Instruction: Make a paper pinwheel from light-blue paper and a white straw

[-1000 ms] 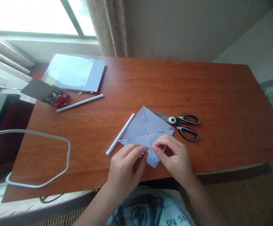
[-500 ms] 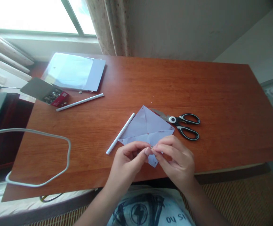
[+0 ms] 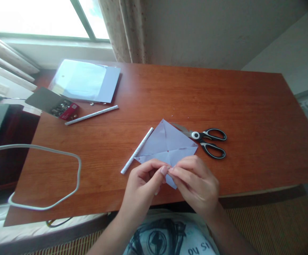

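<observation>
My left hand (image 3: 142, 181) and my right hand (image 3: 198, 181) meet fingertip to fingertip over the near corner of a pale lilac paper square (image 3: 164, 136). Between their pinched tips is a small shiny metal piece (image 3: 168, 168), mostly hidden, so its exact kind does not show. Both hands are closed on it. The square lies flat, with cuts or creases running toward a dot in its middle and small marks at its corners. Along its left edge rests a rolled paper stick (image 3: 137, 150). Black-handled scissors (image 3: 195, 135) lie open at its right, one blade against the paper.
At the back left, an open box (image 3: 68, 109) holds several shiny metal pieces. A second paper stick (image 3: 91, 115) lies beside it, before a clear sleeve (image 3: 82, 79) with paper sheets. A white cable (image 3: 78, 173) loops over the left of the wooden table (image 3: 236, 99).
My fingertips have drawn closer together and shifted slightly left, covering more of the metal piece. The paper, sticks and scissors stay where they were; the view has moved slightly.
</observation>
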### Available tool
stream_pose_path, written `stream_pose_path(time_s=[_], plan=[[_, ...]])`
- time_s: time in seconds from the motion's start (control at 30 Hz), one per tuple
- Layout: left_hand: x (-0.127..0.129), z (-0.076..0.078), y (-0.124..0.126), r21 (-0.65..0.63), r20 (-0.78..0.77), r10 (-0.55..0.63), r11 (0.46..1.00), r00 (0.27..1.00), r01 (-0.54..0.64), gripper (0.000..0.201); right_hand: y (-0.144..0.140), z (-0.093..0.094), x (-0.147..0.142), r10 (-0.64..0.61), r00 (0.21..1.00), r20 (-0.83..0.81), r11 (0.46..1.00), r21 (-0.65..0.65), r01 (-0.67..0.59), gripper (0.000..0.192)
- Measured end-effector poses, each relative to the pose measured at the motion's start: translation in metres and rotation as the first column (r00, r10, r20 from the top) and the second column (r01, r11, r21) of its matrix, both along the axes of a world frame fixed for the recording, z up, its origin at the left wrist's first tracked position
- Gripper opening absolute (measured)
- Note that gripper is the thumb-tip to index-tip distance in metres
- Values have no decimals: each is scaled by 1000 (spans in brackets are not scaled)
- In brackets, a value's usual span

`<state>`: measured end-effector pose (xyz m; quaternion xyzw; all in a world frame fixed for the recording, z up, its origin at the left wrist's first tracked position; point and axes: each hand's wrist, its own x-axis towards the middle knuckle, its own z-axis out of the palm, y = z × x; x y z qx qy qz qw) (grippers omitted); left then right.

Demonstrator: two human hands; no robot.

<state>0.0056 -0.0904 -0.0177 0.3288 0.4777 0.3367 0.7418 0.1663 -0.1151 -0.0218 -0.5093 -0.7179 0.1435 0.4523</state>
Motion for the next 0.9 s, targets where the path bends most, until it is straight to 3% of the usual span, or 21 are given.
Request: stream_pose_path(time_s=[0.17,0.3,0.4,0.47,0.57,0.7,0.9], plan=[[0,1,-1,80,-59,16,997,998,-11,21,-5,0,-4,35,998,-45,998,-47,-37,19],[-4,1,-1,120,-73,42,992,996,-33,20,-1,0,10,30,994,-104,989,-143,-45,16],[-12,1,0,152,-136,63,987,989,-42,20,12,-2,29,-134,989,65,971,-188,144,10],[-21,0,-2,184,-192,76,982,978,-40,20,19,-4,35,-151,976,157,964,-196,181,7],[-36,-3,-8,178,-227,111,981,967,-71,23,14,-6,27,-26,963,267,977,-197,81,11],[-53,-9,-18,102,-271,171,984,947,-148,23,-14,-13,-1,160,866,474,971,-235,-51,45],[-59,-8,-20,94,-311,173,984,934,-151,23,-30,-23,-13,37,821,570,996,-89,17,30]])
